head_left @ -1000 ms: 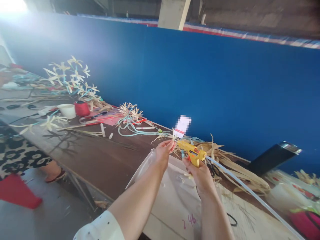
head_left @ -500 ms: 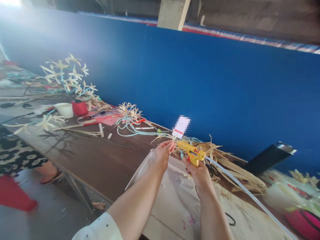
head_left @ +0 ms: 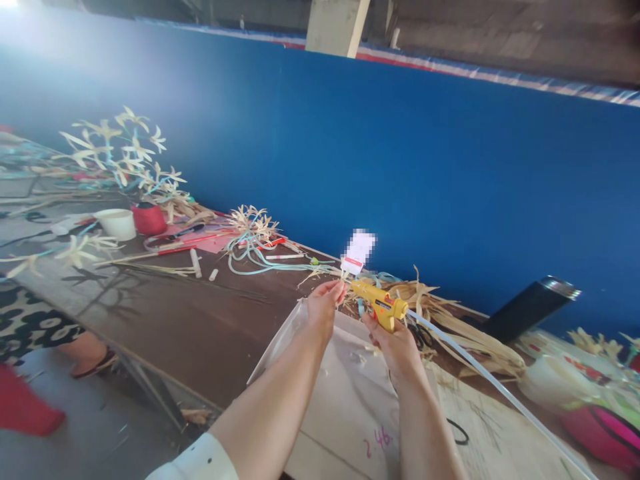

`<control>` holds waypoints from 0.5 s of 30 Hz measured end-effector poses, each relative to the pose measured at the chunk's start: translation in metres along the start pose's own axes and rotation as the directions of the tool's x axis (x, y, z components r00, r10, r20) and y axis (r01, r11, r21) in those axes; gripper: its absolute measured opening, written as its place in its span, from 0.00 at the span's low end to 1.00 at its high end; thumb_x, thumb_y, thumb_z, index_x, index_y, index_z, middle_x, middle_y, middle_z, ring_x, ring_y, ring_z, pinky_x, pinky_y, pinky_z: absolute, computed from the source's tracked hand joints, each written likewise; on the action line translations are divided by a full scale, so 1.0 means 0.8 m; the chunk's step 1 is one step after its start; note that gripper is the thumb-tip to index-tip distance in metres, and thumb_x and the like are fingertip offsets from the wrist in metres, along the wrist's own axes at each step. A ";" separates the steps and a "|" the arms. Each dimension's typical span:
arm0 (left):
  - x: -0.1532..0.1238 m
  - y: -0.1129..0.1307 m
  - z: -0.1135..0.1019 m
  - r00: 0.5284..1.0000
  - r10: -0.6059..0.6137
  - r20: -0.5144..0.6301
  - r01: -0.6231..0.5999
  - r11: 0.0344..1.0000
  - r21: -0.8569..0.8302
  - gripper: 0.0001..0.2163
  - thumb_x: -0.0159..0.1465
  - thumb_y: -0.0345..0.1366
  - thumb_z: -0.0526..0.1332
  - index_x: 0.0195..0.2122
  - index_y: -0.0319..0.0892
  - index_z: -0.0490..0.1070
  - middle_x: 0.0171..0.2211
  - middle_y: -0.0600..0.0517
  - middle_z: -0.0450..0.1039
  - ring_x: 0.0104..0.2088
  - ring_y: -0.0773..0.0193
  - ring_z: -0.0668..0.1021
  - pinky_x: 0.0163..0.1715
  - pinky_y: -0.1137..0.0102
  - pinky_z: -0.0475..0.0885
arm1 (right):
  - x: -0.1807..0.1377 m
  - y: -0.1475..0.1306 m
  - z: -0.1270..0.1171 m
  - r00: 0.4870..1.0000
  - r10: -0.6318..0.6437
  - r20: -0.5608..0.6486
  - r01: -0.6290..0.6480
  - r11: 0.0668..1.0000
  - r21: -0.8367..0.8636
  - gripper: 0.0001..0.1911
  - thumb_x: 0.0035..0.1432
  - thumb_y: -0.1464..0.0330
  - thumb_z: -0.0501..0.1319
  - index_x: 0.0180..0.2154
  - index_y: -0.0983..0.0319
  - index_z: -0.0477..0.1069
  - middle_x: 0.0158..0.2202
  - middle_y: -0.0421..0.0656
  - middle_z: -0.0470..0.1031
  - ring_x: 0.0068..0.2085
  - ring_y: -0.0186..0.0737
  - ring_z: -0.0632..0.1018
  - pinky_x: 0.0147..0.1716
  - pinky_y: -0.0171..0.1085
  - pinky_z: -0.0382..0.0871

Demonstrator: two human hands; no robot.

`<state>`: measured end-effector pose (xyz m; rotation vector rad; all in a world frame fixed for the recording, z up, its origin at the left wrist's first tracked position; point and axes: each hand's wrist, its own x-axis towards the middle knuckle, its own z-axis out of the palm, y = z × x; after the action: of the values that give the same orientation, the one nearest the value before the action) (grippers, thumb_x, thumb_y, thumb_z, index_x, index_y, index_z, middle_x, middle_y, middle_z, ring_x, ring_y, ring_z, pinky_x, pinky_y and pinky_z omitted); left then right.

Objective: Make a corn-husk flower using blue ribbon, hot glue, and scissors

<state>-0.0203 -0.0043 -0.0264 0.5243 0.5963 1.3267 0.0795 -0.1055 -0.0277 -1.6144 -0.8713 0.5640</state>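
My right hand (head_left: 397, 343) is wrapped round a yellow hot glue gun (head_left: 381, 301), its nozzle pointing left. A long whitish glue stick (head_left: 480, 370) runs out of the gun's back end toward the lower right. My left hand (head_left: 324, 301) is closed in a pinch right at the nozzle. A small pale bit shows at its fingertips, too small to name. Just beyond the fingers is a white tag (head_left: 354, 261) with a red stripe, partly blurred out. A pale sheet (head_left: 345, 400) with handwritten figures lies under my forearms.
Dried husks (head_left: 465, 337) and a black flask (head_left: 533, 310) lie to the right, near a pink pouch (head_left: 597, 433). Leftward are pale handmade flowers (head_left: 133, 150), a white cup (head_left: 117, 225) and blue cords (head_left: 250, 267). A blue partition (head_left: 425, 167) backs the table. A person's leg (head_left: 85, 353) shows at left.
The view has swung slightly to the right, so the table things sit a little further left. Both hands keep almost the same pose at the glue gun's nozzle.
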 end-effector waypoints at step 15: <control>-0.001 0.001 0.002 1.000 -0.004 -0.007 0.004 1.000 0.004 0.14 0.42 0.35 0.71 0.28 0.34 0.74 0.24 0.48 0.75 0.24 0.71 0.74 0.30 0.73 0.67 | 0.000 -0.001 0.003 1.000 0.007 -0.017 -0.007 1.000 0.012 0.18 0.40 0.56 0.68 0.27 0.63 0.72 0.16 0.35 0.64 0.19 0.31 0.62 0.19 0.33 0.54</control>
<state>-0.0201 -0.0052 -0.0245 0.5221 0.6051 1.3245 0.0774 -0.1041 -0.0274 -1.6096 -0.8484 0.5593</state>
